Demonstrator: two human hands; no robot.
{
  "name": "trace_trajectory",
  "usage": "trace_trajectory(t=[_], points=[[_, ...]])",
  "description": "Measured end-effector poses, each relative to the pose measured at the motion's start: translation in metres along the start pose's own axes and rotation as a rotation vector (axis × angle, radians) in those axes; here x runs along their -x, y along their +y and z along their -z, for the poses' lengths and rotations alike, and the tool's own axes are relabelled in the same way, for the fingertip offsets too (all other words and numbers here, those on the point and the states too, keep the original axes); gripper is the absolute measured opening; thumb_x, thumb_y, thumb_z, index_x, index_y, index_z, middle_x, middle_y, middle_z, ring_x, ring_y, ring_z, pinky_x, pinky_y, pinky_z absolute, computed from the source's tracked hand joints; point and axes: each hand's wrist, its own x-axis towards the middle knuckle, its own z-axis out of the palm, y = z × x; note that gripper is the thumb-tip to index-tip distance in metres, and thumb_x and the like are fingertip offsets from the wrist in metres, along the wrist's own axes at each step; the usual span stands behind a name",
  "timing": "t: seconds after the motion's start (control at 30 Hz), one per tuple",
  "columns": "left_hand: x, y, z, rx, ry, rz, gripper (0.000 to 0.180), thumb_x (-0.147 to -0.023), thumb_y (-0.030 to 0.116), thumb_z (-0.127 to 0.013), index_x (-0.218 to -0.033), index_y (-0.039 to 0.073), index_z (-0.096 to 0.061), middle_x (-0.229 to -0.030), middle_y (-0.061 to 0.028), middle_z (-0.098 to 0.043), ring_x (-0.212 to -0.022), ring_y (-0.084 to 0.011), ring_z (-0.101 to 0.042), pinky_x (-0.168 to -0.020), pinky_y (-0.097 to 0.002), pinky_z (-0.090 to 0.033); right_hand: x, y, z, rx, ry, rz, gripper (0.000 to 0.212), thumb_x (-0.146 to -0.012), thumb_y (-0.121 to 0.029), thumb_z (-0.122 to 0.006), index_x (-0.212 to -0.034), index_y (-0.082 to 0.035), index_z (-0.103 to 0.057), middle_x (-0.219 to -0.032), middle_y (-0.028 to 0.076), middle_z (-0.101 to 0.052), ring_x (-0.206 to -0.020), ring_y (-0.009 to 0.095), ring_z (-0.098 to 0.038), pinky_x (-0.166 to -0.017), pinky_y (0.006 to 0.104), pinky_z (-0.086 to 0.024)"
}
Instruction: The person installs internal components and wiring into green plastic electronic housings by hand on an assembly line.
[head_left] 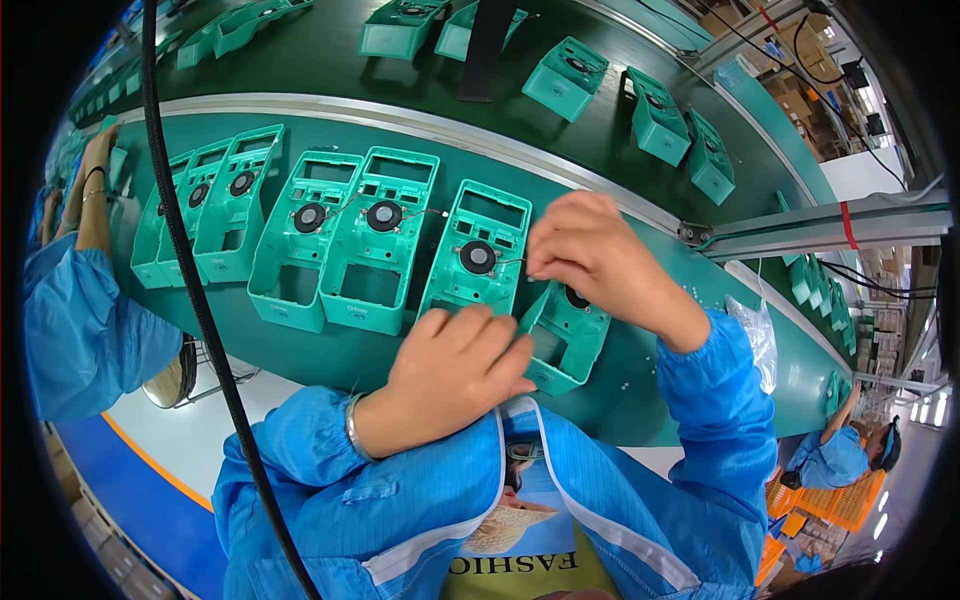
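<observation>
The right hand, fingertips pinched together, covers the upper part of the rightmost green housing; whether it grips the thin wire cannot be told. The left hand, half curled, grip unclear, overlaps the neighbouring housing's near end. Both housings lie on a green bench beside a dark belt; a co-worker sits leftward

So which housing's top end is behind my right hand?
The green speaker housing just right of your left hand; your right hand covers no other's top end.
</observation>
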Motion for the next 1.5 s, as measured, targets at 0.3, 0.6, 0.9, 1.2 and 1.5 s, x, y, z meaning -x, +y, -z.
trace_trajectory(t=[0.3, 0.6, 0.9, 1.2, 1.5], points=[[0.023, -0.010, 0.001, -0.058, -0.058, 0.170, 0.034, -0.073, 0.031, -0.084, -0.097, 0.011, -0.072, -0.080, 0.0002, -0.061, -0.088, -0.0203, -0.059, -0.077, -0.0385, -0.041, -0.035, 0.016, -0.017, -0.032, -0.286, 0.106, 0.004, -0.083, -0.010, -0.076, -0.082, -0.009, -0.072, -0.090, 0.001, -0.066, -0.099, 0.025, -0.059, -0.093, 0.0391, -0.044], [0.023, -0.012, 0.003, -0.047, -0.095, 0.175, 0.030, -0.074, 0.030, -0.084, -0.094, 0.011, -0.072, -0.078, 0.0004, -0.056, -0.083, -0.0204, -0.056, -0.081, -0.0399, -0.043, -0.040, 0.013, -0.014, 0.004, -0.383, 0.108, 0.009, -0.080, -0.010, -0.078, -0.080, -0.009, -0.070, -0.090, 0.000, -0.063, -0.094, 0.024, -0.059, -0.089, 0.0371, -0.045], [0.022, -0.014, 0.003, -0.036, -0.104, 0.167, 0.030, -0.075, 0.030, -0.083, -0.095, 0.011, -0.072, -0.078, 0.0000, -0.056, -0.083, -0.0205, -0.056, -0.082, -0.0405, -0.043, -0.044, 0.010, -0.011, 0.123, -0.389, 0.241, 0.008, -0.074, -0.007, -0.074, -0.080, -0.010, -0.070, -0.087, 0.001, -0.063, -0.093, 0.023, -0.061, -0.087, 0.0360, -0.046], [0.023, -0.016, 0.003, -0.026, -0.087, 0.164, 0.031, -0.074, 0.030, -0.083, -0.096, 0.012, -0.072, -0.079, -0.0001, -0.055, -0.082, -0.0208, -0.056, -0.084, -0.0408, -0.043, -0.057, 0.034, -0.013, -0.059, -0.515, 0.177, 0.007, -0.076, -0.017, -0.082, -0.083, -0.014, -0.080, -0.080, -0.003, -0.073, -0.089, 0.022, -0.063, -0.086, 0.0356, -0.047], [0.023, -0.015, 0.003, -0.020, -0.097, 0.164, 0.029, -0.074, 0.028, -0.083, -0.095, 0.011, -0.072, -0.079, -0.0007, -0.055, -0.082, -0.0209, -0.056, -0.083, -0.0412, -0.044, -0.057, 0.026, -0.011, 0.006, -0.538, 0.181, 0.007, -0.080, -0.019, -0.080, -0.079, -0.013, -0.075, -0.081, -0.004, -0.069, -0.089, 0.021, -0.061, -0.086, 0.0363, -0.044]])
